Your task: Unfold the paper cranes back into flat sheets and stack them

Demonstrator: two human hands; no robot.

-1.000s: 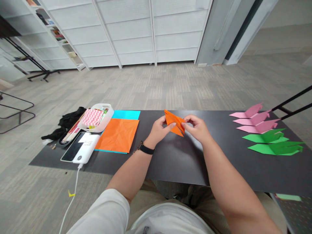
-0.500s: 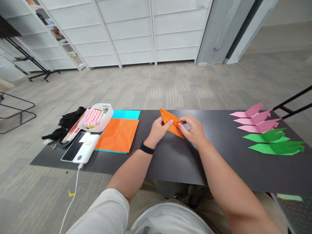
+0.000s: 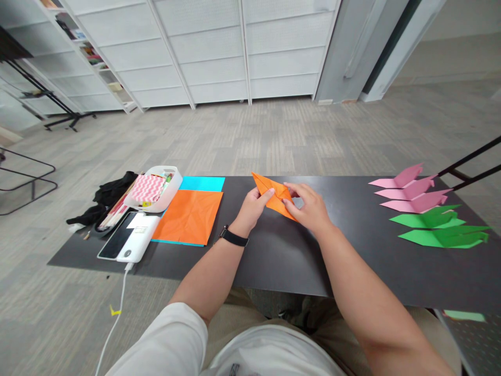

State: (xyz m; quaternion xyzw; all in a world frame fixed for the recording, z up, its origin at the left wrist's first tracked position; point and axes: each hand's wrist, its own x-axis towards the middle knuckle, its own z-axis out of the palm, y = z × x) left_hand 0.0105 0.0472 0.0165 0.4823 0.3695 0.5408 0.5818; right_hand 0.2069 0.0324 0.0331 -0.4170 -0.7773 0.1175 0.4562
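A folded piece of orange origami paper point(image 3: 277, 189) with pointed ends is held above the dark table, between both hands. My left hand point(image 3: 253, 208) is closed on its left side, thumb on top of the paper and fingers underneath. With thumb and fingers, my right hand point(image 3: 309, 206) pinches the right side of the fold. Just left of the hands lies a stack of flat orange sheets point(image 3: 191, 216), over blue sheets point(image 3: 203, 184) that show at its edges.
Pink folded paper birds point(image 3: 410, 190) and green ones point(image 3: 430, 222) line the right end of the table point(image 3: 364, 261). To the left sit a white basket point(image 3: 174, 183), a white power bank point(image 3: 139, 243) with a cable, a phone point(image 3: 117, 240) and black cloth point(image 3: 115, 189).
The folded orange paper has shifted slightly left and turned a little, its middle opened out more. Both hands keep hold of it, and the right fingers have moved along its upper edge.
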